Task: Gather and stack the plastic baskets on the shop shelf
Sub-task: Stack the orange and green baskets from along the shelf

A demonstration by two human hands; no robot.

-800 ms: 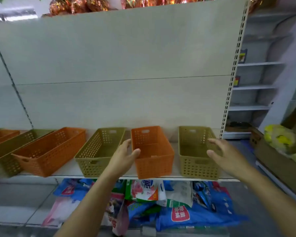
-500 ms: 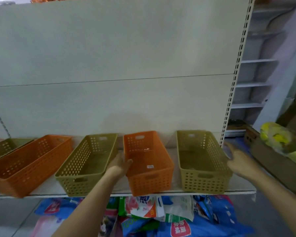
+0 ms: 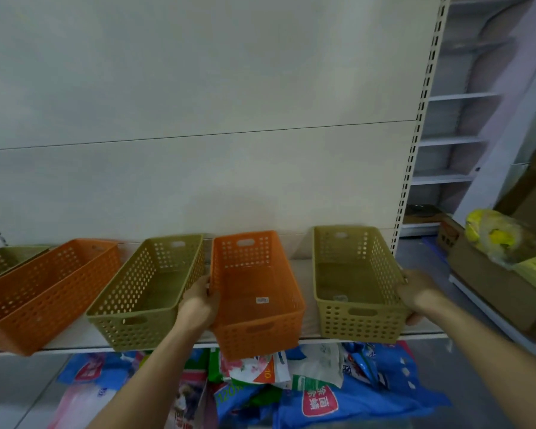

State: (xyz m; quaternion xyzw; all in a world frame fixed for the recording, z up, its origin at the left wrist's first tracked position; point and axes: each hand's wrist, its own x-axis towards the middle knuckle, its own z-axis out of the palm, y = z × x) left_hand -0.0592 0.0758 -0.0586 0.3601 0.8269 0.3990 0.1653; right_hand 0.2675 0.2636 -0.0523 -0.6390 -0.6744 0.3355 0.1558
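On the shelf (image 3: 84, 340), five baskets are seen with long axes running front to back. The orange basket (image 3: 254, 292) is gripped at its left wall by the left hand (image 3: 198, 305), fingers curled; its front overhangs the edge. The rightmost green basket (image 3: 358, 281) is clasped at its right wall by the right hand (image 3: 416, 294).

- A bare strip of shelf (image 3: 304, 274) lies open between the orange basket (image 3: 257, 292) and the right olive basket (image 3: 358, 283).
- The left hand (image 3: 198, 305) fills the narrow gap beside the middle olive basket (image 3: 149, 292).
- The slotted upright (image 3: 406, 193) stands close behind the right basket's far corner.
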